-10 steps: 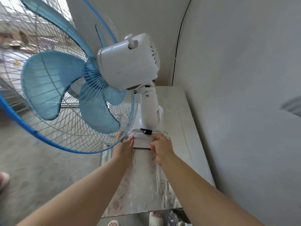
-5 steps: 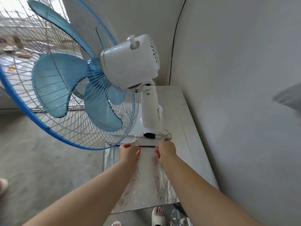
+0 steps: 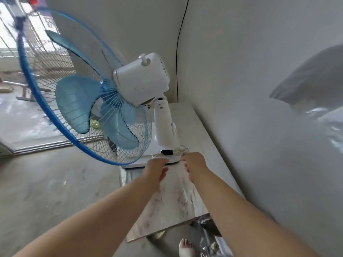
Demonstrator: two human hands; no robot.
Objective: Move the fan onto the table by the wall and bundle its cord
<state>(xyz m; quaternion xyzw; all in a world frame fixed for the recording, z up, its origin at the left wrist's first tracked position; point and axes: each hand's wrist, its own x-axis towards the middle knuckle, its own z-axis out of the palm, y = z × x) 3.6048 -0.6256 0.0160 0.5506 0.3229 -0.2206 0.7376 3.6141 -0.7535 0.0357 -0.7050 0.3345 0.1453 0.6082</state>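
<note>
The fan point(image 3: 143, 78) has a white motor housing, blue blades and a blue-rimmed wire cage. It stands upright on its white base point(image 3: 146, 157) on the marble-patterned table point(image 3: 176, 206) beside the wall. A bundled white cord point(image 3: 179, 151) with a black plug point(image 3: 167, 152) lies on the base behind the stem. My left hand point(image 3: 156, 168) sits at the near edge of the base with its fingers loosely bent and nothing in them. My right hand point(image 3: 194, 164) is at the base's near right corner, next to the cord, and also holds nothing.
The wall point(image 3: 241, 108) runs close along the table's right side, and a black cable point(image 3: 177, 52) drops down the corner. Bare concrete floor point(image 3: 46, 182) lies to the left, with a metal gate behind. My foot point(image 3: 185, 247) shows below the table's near end. A blurred grey shape point(image 3: 306, 80) is at right.
The fan now stands farther along the table, its cage swung left. Both hands have loosened from the base's near edge and their fingers have uncurled.
</note>
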